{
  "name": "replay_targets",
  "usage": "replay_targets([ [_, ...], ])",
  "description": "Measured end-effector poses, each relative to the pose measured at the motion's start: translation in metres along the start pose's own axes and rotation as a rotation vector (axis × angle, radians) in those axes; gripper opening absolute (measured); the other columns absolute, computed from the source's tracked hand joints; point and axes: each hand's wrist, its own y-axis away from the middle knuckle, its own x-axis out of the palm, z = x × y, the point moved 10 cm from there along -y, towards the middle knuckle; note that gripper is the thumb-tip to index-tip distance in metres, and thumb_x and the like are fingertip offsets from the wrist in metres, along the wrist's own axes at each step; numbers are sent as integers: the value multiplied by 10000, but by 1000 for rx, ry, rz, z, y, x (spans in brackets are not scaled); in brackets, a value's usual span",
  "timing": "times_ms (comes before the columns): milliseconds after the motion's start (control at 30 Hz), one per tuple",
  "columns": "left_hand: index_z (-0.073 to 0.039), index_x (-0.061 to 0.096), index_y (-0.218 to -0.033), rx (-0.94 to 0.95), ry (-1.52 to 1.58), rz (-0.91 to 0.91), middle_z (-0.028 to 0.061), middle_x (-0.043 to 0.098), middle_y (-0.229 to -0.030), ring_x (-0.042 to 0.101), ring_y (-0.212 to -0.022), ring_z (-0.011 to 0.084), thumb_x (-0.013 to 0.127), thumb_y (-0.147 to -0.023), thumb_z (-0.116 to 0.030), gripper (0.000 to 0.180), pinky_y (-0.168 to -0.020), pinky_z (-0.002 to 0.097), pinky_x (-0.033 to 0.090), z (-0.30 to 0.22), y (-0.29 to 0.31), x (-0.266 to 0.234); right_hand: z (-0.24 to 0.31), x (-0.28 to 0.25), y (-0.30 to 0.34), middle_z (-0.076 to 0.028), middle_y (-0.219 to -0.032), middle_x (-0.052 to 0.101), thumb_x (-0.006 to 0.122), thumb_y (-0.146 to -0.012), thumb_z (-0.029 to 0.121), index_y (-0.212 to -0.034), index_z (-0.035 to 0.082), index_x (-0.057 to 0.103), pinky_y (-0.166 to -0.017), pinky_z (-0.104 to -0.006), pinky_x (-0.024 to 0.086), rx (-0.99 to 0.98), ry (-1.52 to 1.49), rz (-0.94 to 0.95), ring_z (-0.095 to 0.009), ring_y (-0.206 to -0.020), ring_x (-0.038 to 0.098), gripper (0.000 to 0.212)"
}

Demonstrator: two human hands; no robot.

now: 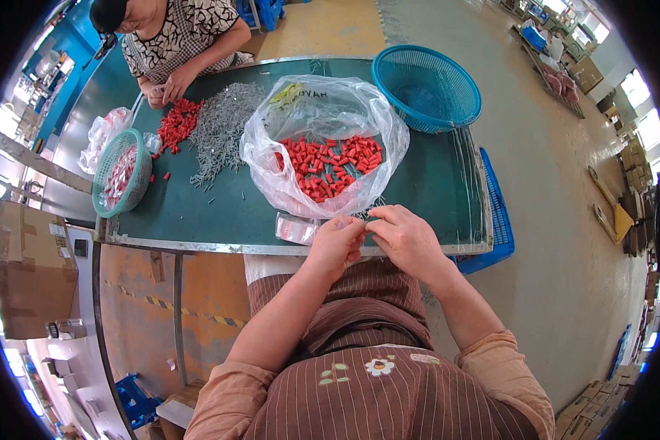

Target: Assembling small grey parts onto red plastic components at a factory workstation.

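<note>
My left hand [339, 240] and my right hand [403, 236] meet above the front edge of the green table [198, 224]. Both have their fingers pinched together, fingertips almost touching; whatever they hold is too small to make out. Just beyond them a clear plastic bag [271, 172] stands wide open, with many short red plastic plugs [330, 165] inside. Some small grey screws [378, 204] lie between the bag and my right hand. Beside my left hand rests a stack of small clear plastic packets [295, 229].
A heap of grey screws [227, 125] and a pile of red plugs [177, 125] lie farther left. A green basket [133, 192] holds filled packets; a blue basket [425, 121] stands far right. Across the table a co-worker [191, 44] handles something small. A blue crate [500, 213] sits beside the table's right end.
</note>
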Motion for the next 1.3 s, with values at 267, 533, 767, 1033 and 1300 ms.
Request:
replay_targets([
  [267, -67, 548, -857, 33, 74, 98, -32, 431, -619, 319, -462, 45, 576, -904, -159, 107, -411, 207, 253, -10, 9, 12, -26, -8, -3, -89, -839, 580, 645, -775, 107, -861, 55, 640, -698, -359, 473, 112, -192, 2, -269, -820, 577, 101],
  [533, -46, 576, -1005, 205, -257, -71, -41, 447, -616, 373, -476, 31, 589, -919, -153, 138, -389, 194, 299, -25, 12, -4, -56, -3, 5, -99, -823, 579, 660, -792, 88, -855, 50, 648, -690, -343, 464, 361, -337, -11, -269, -783, 589, 75],
  [767, -50, 621, -938, 306, -509, 34, 6, 621, -766, 472, -502, 27, 634, -888, -162, 123, -411, 176, 372, -35, 18, 16, -41, 2, 3, -45, -835, 554, 652, -832, 38, -871, 9, 608, -640, -257, 440, 330, -554, 57, -119, -704, 524, 65],
  [1033, -39, 616, -891, 252, -480, 33, -4, 612, -754, 452, -517, 21, 644, -876, -155, 120, -458, 171, 377, -24, 19, 7, -17, -8, 1, -88, -790, 578, 668, -753, 4, -839, 12, 601, -660, -313, 472, 138, -287, 131, -215, -757, 586, 109],
  [1300, -51, 607, -887, 170, -382, 81, -4, 619, -745, 435, -529, 11, 636, -884, -156, 109, -460, 160, 328, -12, 23, 15, -24, -7, 15, -107, -804, 594, 662, -754, 66, -850, 18, 626, -680, -339, 468, 271, -526, 133, -266, -775, 584, 114],
])
